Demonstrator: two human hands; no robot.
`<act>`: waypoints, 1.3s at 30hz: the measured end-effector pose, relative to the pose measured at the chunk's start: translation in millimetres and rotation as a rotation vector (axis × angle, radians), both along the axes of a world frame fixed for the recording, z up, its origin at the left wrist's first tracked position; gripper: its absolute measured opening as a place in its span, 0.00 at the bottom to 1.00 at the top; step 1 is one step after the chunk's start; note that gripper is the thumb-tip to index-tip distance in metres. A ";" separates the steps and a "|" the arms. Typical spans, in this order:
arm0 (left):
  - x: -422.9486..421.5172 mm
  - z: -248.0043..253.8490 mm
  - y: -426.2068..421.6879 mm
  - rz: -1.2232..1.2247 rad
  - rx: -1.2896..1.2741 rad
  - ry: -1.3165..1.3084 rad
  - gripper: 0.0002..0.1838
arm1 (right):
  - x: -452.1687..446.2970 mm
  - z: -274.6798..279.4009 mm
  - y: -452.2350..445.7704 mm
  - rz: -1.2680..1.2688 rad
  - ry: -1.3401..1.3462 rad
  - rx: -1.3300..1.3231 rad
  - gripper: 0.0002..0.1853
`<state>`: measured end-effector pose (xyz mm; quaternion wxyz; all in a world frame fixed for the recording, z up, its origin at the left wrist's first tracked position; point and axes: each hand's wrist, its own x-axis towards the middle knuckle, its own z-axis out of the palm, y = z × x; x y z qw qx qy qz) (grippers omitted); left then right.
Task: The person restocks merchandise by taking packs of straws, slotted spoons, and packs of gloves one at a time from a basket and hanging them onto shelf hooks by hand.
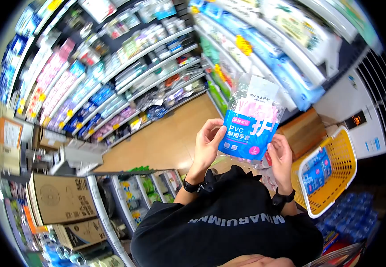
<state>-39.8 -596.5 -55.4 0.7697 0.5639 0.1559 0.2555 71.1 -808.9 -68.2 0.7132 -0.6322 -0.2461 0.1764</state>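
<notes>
A clear packet of PVC gloves (251,127), with a blue and pink label and a white header card, is held up in front of my chest. My left hand (208,144) pinches its left edge between thumb and fingers. On the other side, my right hand (281,156) is closed on the packet's lower right edge. The printed front faces me, tilted slightly. Dark bands circle both wrists. Near my right forearm is a yellow basket (345,178) with a blue packet (317,171) inside.
Stocked shelves (153,58) curve along the far left, and more shelves (264,42) stand at the upper right. Cardboard boxes (62,196) sit at lower left. A white cabinet (346,120) and wrapped blue bottles (353,220) are at right. Tan floor (166,133) lies ahead.
</notes>
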 end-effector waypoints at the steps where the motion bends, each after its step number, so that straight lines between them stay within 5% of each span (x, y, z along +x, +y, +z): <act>1: -12.2 -2.0 9.6 0.046 -0.013 -0.003 0.10 | -3.1 2.5 15.6 0.029 0.055 0.012 0.11; 13: -145.5 -15.1 111.5 0.469 0.000 0.063 0.09 | -50.6 -0.7 179.9 0.409 0.014 0.006 0.14; 33: -213.4 -34.5 200.7 0.373 -0.102 0.024 0.10 | -115.2 -7.8 280.3 0.372 0.016 -0.053 0.25; 36: -207.3 -37.1 201.8 0.295 -0.145 -0.020 0.15 | -113.4 -18.7 281.7 0.370 0.028 -0.061 0.27; 39: -199.2 -39.4 202.8 0.158 -0.206 0.000 0.34 | -112.4 -27.6 284.0 0.447 0.097 -0.048 0.26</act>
